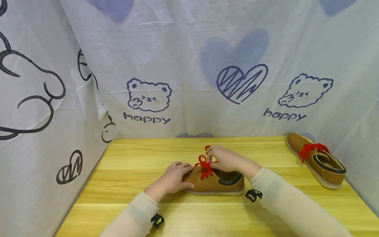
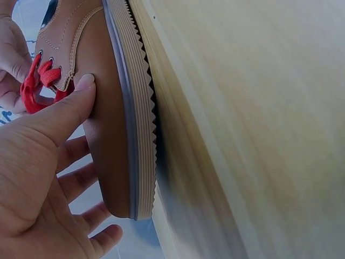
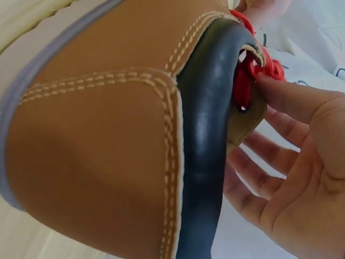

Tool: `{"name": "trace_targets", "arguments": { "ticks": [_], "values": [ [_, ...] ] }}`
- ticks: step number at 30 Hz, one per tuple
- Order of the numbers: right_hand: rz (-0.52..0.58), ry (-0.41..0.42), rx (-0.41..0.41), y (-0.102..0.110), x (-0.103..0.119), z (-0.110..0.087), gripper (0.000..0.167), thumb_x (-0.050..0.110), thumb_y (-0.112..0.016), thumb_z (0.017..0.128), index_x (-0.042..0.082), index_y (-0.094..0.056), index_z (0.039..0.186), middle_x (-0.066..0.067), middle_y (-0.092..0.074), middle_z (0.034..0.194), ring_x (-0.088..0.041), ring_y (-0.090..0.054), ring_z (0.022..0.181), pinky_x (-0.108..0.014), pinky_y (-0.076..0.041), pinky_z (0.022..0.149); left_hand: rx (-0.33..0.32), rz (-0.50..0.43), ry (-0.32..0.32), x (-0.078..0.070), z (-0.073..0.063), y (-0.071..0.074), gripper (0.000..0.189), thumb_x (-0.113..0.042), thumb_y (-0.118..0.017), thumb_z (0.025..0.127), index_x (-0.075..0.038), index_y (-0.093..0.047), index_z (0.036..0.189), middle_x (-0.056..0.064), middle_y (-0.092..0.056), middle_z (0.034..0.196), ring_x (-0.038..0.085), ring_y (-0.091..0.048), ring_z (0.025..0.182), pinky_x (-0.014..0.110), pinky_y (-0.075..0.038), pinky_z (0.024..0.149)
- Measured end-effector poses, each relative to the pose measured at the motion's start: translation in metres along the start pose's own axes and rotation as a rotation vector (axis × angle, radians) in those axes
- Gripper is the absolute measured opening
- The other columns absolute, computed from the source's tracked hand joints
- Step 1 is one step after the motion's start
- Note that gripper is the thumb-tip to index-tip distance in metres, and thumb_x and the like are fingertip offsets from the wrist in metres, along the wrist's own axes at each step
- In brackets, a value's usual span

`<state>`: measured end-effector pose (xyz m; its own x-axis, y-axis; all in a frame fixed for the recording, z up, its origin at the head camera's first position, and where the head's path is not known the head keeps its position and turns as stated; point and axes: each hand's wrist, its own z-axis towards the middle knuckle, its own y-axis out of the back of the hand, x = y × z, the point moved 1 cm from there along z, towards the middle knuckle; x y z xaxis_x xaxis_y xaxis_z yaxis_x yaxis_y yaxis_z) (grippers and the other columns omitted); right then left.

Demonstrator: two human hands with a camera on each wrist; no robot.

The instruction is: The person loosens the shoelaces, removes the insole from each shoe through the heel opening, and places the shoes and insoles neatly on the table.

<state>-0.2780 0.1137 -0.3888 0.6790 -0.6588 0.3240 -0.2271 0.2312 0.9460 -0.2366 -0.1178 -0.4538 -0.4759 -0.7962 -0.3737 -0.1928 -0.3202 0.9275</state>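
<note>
A brown shoe (image 1: 204, 184) with a black padded collar lies with its toe to the left in the head view. Its red shoelace (image 1: 206, 168) shows loops over the tongue. My left hand (image 1: 176, 176) holds the toe, thumb on the near side and fingers around the far side; in the left wrist view the thumb presses the brown upper (image 2: 102, 129). With thumb and fingertips my right hand (image 1: 226, 160) pinches the lace at the top of the tongue. Seen from the right wrist, the thumb lies against the red lace (image 3: 272, 67), the other fingers behind the tongue (image 3: 245, 121).
A second brown shoe (image 1: 318, 161) with red laces stands at the right back corner of the yellow wooden table (image 1: 136, 158). White cloth (image 1: 189, 65) with printed hearts and bears hangs behind the table and along both sides. Each sleeve carries a small black clip near the wrist.
</note>
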Motion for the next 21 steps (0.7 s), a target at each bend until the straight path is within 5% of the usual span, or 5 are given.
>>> {"name": "trace_targets", "arguments": {
  "ticks": [8, 16, 19, 21],
  "values": [
    [0.147, -0.146, -0.104, 0.002, -0.015, -0.001, 0.01, 0.007, -0.058, 0.096, 0.009, -0.059, 0.086, -0.007, -0.06, 0.097, -0.027, -0.057, 0.093, -0.042, -0.046, 0.082, -0.003, 0.005, -0.009, 0.0, 0.0, 0.0, 0.068, -0.044, -0.074, 0.089, -0.012, -0.054, 0.145, 0.01, -0.05, 0.148, 0.043, -0.036, 0.138, 0.063, -0.032, 0.109],
    [0.394, -0.22, -0.142, 0.001, -0.02, 0.0, 0.009, 0.012, -0.05, 0.104, 0.006, -0.056, 0.1, -0.014, -0.055, 0.114, -0.024, -0.046, 0.077, -0.042, -0.039, 0.08, -0.001, 0.016, -0.008, -0.001, 0.0, 0.001, 0.068, -0.044, -0.074, 0.089, -0.013, -0.055, 0.145, 0.011, -0.051, 0.148, 0.043, -0.036, 0.138, 0.063, -0.032, 0.109],
    [0.475, -0.216, -0.134, 0.003, -0.016, 0.0, 0.011, 0.012, -0.048, 0.106, 0.005, -0.054, 0.1, -0.019, -0.056, 0.124, -0.031, -0.057, 0.095, -0.047, -0.043, 0.089, -0.005, 0.026, -0.008, -0.001, 0.001, 0.001, 0.068, -0.045, -0.075, 0.088, -0.013, -0.055, 0.145, 0.01, -0.052, 0.147, 0.042, -0.037, 0.138, 0.062, -0.033, 0.109],
    [0.546, -0.226, -0.121, 0.005, -0.014, 0.0, 0.013, 0.013, -0.045, 0.107, 0.004, -0.054, 0.104, -0.022, -0.053, 0.133, -0.036, -0.052, 0.119, -0.051, -0.042, 0.099, -0.007, 0.03, -0.009, 0.0, 0.001, 0.0, 0.068, -0.045, -0.075, 0.088, -0.013, -0.056, 0.144, 0.01, -0.052, 0.146, 0.042, -0.037, 0.138, 0.062, -0.033, 0.108]
  ]
}}
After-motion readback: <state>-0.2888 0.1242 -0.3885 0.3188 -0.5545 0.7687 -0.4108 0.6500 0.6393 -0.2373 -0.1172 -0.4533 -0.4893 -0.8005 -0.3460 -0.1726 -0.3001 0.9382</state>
